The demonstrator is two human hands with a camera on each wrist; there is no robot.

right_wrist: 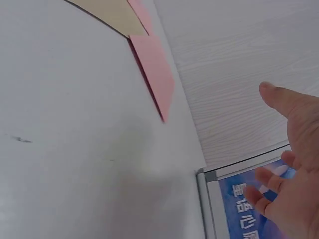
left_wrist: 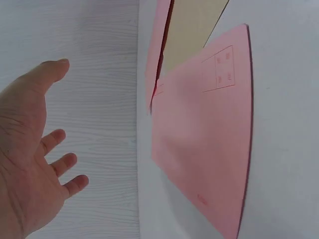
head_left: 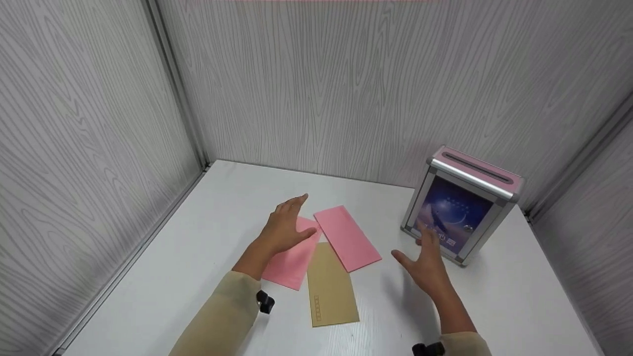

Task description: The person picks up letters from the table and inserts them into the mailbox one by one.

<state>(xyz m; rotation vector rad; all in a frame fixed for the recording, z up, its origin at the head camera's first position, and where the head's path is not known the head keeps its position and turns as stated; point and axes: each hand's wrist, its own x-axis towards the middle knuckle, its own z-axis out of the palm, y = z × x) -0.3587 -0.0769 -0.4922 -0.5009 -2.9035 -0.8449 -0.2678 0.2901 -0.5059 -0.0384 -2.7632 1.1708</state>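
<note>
Over the left pink envelope (head_left: 292, 262) hovers my left hand (head_left: 283, 230), fingers spread and nothing held. A second pink envelope (head_left: 347, 240) lies to its right, overlapping the top of a brown envelope (head_left: 332, 291) with small printed squares. In the left wrist view, the palm of that hand (left_wrist: 30, 144) faces the nearer pink envelope (left_wrist: 204, 124), which has a printed box. My right hand (head_left: 426, 262) is raised above the table, thumb apart from the fingers, in front of a slotted metal-framed box (head_left: 455, 207) with a blue picture on its front.
The box's pink top has a long dark slot (head_left: 477, 168), and a small lock (head_left: 468, 228) sits on its front. The white table (head_left: 217, 198) meets grey wood-grain walls (head_left: 306, 89) at the back and sides. Black wrist cameras (head_left: 265, 301) are strapped on both wrists.
</note>
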